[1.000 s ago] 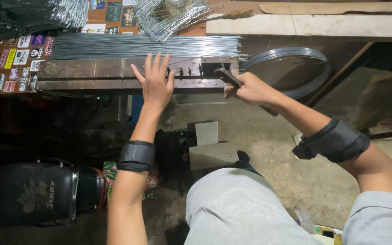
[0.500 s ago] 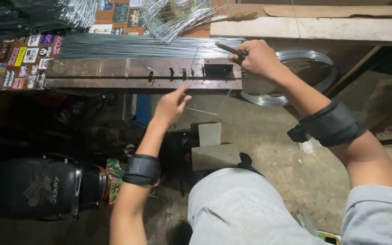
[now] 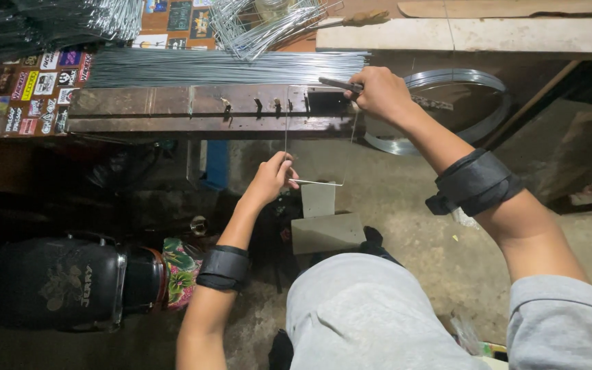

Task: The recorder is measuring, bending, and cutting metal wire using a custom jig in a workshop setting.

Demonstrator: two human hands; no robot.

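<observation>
Hanging below the front edge of the bench, a thin silvery steel wire bent into a squared U-shaped frame (image 3: 315, 182) has its bottom bar pinched in the left hand (image 3: 270, 179), whose fingers are curled shut around the wire's left corner, while the frame's two upright legs run up to the long rusty brown metal bending jig with small upright pegs (image 3: 173, 106). At the jig's right end the right hand (image 3: 380, 92) is closed in a fist around the dark handle of a slim metal tool (image 3: 339, 84), which points left over the jig. Just behind the jig lies a thick bundle of straight silvery wire rods (image 3: 220, 67), laid lengthwise along the bench, and beyond that a tangle of already bent wire frames (image 3: 262, 24). Right of the hand, a coiled flat grey metal band forming a large hoop (image 3: 460, 79) leans under a pale wooden plank (image 3: 488, 33). Both forearms wear black strap-on cuffs, the left wrist band (image 3: 223, 267) and the right forearm band (image 3: 473, 183). At the bench's left end, a patch of small rectangular stickers in red, yellow, white and purple (image 3: 32, 85) covers the surface, with a few darker square ones further back. Down on the floor at lower left sits a black rounded helmet (image 3: 56, 281) beside a floral-patterned cloth (image 3: 181, 268)
</observation>
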